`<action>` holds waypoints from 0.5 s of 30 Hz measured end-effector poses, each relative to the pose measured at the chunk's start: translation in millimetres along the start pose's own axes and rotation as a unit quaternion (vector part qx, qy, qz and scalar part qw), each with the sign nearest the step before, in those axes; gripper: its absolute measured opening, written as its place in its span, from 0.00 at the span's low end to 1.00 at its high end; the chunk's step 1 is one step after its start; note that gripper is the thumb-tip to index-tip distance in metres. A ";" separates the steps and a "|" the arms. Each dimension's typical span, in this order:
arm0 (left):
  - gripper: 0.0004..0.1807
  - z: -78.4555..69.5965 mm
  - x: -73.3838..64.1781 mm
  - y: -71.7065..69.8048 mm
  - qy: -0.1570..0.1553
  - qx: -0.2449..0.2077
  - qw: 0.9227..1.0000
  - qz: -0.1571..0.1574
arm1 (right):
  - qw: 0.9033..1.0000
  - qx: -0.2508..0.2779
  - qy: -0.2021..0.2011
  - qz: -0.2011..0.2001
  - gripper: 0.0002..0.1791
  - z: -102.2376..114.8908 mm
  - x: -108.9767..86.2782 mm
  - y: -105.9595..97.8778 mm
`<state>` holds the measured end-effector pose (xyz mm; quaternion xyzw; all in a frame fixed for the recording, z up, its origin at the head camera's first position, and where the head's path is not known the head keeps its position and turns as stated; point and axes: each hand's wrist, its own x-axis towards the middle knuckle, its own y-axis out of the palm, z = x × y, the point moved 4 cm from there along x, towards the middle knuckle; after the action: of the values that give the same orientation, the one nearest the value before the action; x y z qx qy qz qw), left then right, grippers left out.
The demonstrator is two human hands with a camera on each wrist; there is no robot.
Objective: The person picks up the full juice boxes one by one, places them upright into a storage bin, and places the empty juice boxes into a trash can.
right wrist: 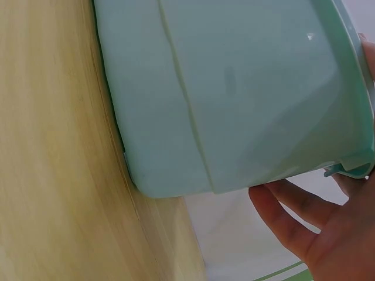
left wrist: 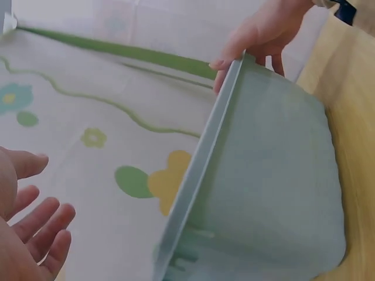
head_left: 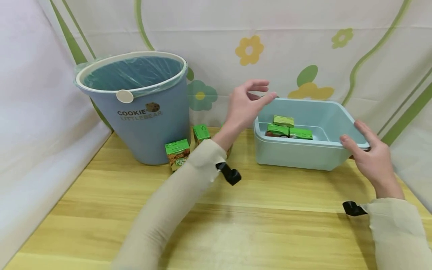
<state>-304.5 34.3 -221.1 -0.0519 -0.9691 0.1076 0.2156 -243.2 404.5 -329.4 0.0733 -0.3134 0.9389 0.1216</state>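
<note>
A light blue-green plastic bin (head_left: 298, 154) stands on the wooden table at the right. Inside it lie several small boxes with green tops, one of them a green box (head_left: 300, 133). My right hand (head_left: 377, 163) grips the bin's right end, thumb over the front rim; the right wrist view shows fingers (right wrist: 284, 219) against its outer wall. My left hand (head_left: 245, 105) hovers by the bin's back left corner, holding nothing, its fingers spread in the left wrist view. Below the left forearm, a green-topped snack box (head_left: 177, 152) and another green-topped box (head_left: 201, 132) are partly hidden.
A tall blue waste bin (head_left: 152, 131) with a plastic liner (head_left: 135, 73) stands at the left, right behind the snack boxes. A white curtain (head_left: 216, 48) with printed flowers hangs behind and at both sides. The wooden table (head_left: 256, 228) stretches toward me.
</note>
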 end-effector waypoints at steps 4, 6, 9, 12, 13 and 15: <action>0.20 -12.6 -17.0 -25.8 0.058 0.060 0.996 -0.034 | 1.000 0.004 -0.003 -0.003 0.41 0.7 0.8 -0.2; 0.21 -17.4 -24.7 -39.6 0.085 0.102 0.990 -0.053 | 1.000 0.003 -0.003 -0.003 0.41 0.8 0.8 -0.7; 0.23 -23.1 -35.2 -61.2 0.121 0.172 0.975 -0.076 | 1.000 -0.006 -0.004 -0.003 0.41 0.8 0.3 -0.8; 0.24 -27.6 -45.2 -83.3 0.151 0.232 0.957 -0.090 | 1.000 -0.017 -0.003 -0.003 0.41 0.3 -0.5 0.1; 0.24 -29.3 -49.0 -91.0 0.164 0.252 0.949 -0.096 | 1.000 -0.020 -0.003 -0.003 0.41 0.2 -0.6 0.5; 0.23 -33.3 -57.2 -106.8 0.200 0.285 0.930 -0.117 | 1.000 -0.023 -0.002 -0.003 0.41 -0.2 -0.5 1.2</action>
<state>-244.5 -71.7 -190.3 0.1050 -0.8334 0.3408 0.4221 -243.1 403.6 -330.3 0.0734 -0.3353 0.9308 0.1256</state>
